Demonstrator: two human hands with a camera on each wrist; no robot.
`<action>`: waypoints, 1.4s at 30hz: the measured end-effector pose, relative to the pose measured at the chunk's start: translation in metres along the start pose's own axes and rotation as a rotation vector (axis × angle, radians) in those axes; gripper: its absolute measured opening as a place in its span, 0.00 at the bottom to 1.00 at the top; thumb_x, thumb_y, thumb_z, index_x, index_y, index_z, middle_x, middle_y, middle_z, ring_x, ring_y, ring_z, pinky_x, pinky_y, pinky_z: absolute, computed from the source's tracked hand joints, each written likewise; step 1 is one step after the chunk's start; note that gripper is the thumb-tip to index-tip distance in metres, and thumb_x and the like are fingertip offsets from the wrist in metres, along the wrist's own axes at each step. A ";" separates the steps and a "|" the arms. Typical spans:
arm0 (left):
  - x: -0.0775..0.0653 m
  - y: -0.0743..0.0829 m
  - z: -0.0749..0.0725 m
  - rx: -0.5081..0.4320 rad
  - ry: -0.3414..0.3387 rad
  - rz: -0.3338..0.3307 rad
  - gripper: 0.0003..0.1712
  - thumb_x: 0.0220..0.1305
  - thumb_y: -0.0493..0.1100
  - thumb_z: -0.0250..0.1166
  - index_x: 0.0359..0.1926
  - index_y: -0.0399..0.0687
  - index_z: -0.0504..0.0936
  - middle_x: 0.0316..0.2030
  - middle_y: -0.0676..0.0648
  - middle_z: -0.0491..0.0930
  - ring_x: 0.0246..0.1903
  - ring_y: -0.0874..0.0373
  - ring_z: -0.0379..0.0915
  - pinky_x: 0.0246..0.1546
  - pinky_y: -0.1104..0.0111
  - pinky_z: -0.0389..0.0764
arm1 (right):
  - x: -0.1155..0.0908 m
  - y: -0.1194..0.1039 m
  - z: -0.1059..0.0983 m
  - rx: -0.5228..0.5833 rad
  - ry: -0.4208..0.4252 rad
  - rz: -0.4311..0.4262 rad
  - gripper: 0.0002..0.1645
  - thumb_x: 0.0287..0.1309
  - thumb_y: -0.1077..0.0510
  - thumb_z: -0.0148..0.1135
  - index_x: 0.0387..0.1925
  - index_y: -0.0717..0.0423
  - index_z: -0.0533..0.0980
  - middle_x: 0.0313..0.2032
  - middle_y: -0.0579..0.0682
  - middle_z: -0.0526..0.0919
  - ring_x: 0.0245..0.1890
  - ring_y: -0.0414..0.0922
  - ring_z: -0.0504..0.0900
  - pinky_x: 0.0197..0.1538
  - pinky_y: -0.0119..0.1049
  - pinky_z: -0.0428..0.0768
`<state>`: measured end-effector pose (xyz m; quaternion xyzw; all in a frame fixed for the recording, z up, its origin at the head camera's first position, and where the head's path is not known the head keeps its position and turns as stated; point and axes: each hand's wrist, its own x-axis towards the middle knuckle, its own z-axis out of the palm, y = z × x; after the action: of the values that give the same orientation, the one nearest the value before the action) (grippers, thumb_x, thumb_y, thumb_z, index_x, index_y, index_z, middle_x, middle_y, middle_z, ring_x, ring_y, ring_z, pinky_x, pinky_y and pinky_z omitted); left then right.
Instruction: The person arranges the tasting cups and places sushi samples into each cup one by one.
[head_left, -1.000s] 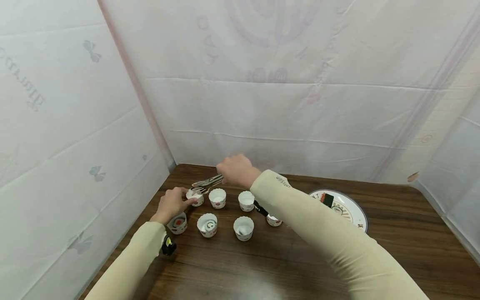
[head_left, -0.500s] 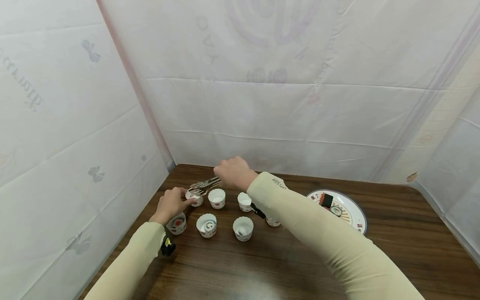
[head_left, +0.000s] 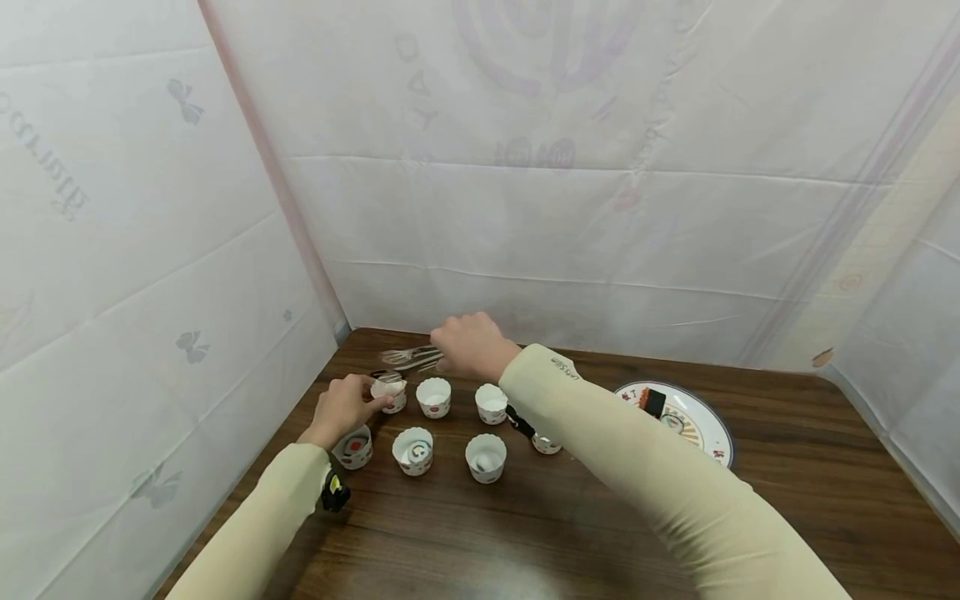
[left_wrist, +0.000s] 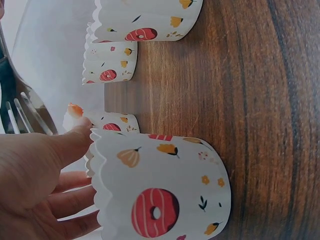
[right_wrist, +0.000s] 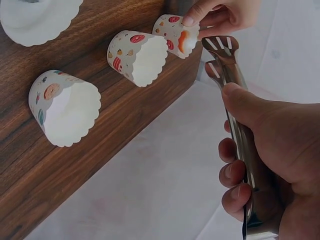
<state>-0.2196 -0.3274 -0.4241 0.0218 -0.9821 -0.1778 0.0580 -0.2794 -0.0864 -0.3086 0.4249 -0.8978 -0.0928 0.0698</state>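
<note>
1. Pinches the corner cup [head_left: 398, 400] between thumb and fingers of the left hand [head_left: 343, 412], near the far-left corner of the worktop [head_left: 480, 542]; shows an orange-and-white piece [right_wrist: 185, 42] at its mouth.
2. Grips metal tongs [right_wrist: 244, 145] in the right hand [head_left: 472, 343], with fingers wrapped round them and slotted ends near the corner cup.
3. Has a second cup [head_left: 434, 400] just right of the corner cup, and a third cup [head_left: 491, 405] farther right in that row.
4. Shows a red-centred roll in the near-left cup [head_left: 356, 454], just on the near side of the corner cup.
5. Shows a swirl piece [head_left: 417, 451] in a cup nearer and to the right of the corner cup; right of that, has a pale cup [head_left: 486, 467] with unclear contents.
6. Blocks sight of a half-hidden cup [head_left: 547, 446], well right of the corner cup, with the right sleeve [head_left: 645, 450].
7. Also covers part of the plate [head_left: 722, 421], farthest right of the corner cup, bearing a black-wrapped piece [head_left: 654, 402] and a round roll [head_left: 672, 423].
</note>
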 end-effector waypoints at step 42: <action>0.011 -0.001 -0.004 -0.103 0.020 0.114 0.36 0.74 0.52 0.64 0.70 0.29 0.69 0.66 0.27 0.70 0.64 0.28 0.67 0.58 0.34 0.71 | -0.120 0.104 0.010 0.175 0.091 0.115 0.26 0.64 0.44 0.71 0.58 0.51 0.83 0.40 0.52 0.89 0.35 0.51 0.87 0.24 0.47 0.80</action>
<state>-0.2303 -0.3304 -0.4189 -0.0353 -0.9707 -0.2241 0.0790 -0.2838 0.0729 -0.3003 0.3811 -0.9212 0.0095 0.0784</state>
